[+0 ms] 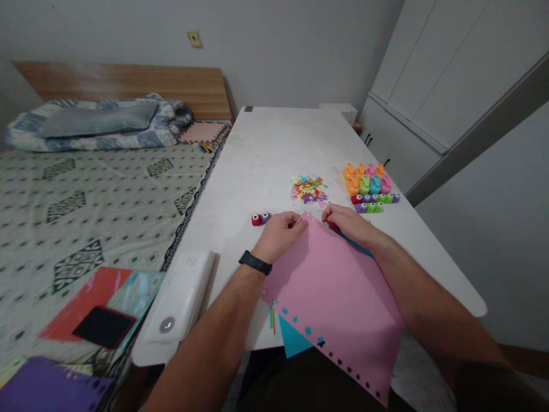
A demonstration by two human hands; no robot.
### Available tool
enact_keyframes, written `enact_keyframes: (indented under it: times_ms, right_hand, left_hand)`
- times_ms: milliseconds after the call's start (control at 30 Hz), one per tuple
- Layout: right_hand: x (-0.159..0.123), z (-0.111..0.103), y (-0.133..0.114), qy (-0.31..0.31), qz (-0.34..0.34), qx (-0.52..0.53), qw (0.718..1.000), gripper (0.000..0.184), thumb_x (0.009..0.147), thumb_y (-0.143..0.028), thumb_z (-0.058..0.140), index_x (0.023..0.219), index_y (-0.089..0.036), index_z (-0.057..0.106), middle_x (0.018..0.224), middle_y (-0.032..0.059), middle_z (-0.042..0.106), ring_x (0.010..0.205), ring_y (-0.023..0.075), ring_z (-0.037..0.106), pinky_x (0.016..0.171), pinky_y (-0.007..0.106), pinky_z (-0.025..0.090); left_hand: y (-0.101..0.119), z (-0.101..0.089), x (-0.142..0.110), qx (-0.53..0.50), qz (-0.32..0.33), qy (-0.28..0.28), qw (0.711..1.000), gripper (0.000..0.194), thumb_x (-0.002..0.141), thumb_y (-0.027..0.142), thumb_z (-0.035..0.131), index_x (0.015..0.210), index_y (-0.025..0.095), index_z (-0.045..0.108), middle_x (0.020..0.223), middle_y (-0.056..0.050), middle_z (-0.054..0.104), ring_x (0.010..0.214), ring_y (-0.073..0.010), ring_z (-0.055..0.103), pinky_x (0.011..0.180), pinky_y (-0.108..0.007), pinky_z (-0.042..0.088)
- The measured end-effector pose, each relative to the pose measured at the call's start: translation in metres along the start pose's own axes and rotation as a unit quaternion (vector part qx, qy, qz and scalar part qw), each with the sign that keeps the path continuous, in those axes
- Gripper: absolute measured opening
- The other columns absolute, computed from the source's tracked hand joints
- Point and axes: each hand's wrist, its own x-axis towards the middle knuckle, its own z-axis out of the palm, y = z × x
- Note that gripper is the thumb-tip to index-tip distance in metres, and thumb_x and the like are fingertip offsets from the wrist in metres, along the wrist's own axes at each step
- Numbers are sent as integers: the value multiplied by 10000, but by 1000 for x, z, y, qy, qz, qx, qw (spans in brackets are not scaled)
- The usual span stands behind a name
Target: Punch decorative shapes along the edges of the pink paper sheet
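My left hand, with a dark band on its wrist, pinches the far corner of a large pink paper sheet. The sheet's near edge has a row of small punched shapes. My right hand has its fingers closed around a small red craft punch at the sheet's upper right edge; the fingers partly hide it. Under the pink sheet a blue paper sheet shows at the front. Left of my left hand stand a red punch and a purple punch.
Colourful paper cut-outs lie piled on the white table. Several larger punches and rows of small punches stand at the right. A white device lies at the left edge, beside a bed holding a phone and purple paper.
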Motion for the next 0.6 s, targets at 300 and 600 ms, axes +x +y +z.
enact_keyframes:
  times_ms: [300, 600]
  right_hand:
    - [-6, -4, -7, -25, -2, -44, 999, 202, 817, -393, 662, 863, -198, 691, 720, -12, 611, 617, 133, 481, 578, 272, 352]
    - [-13, -13, -20, -60, -7, 22, 998, 245, 810, -419, 707, 857, -180, 687, 719, -9, 583, 627, 126, 456, 594, 271, 340]
  left_hand:
    - [11, -2, -4, -111, -45, -38, 992, 454, 854, 610, 626, 838, 163, 702, 717, -28, 652, 616, -136, 527, 525, -246, 360]
    - [16, -19, -7, -296, -138, -170, 930, 460, 785, 554, 758, 1074, 198, 718, 922, -85, 748, 745, -160, 684, 641, -266, 510]
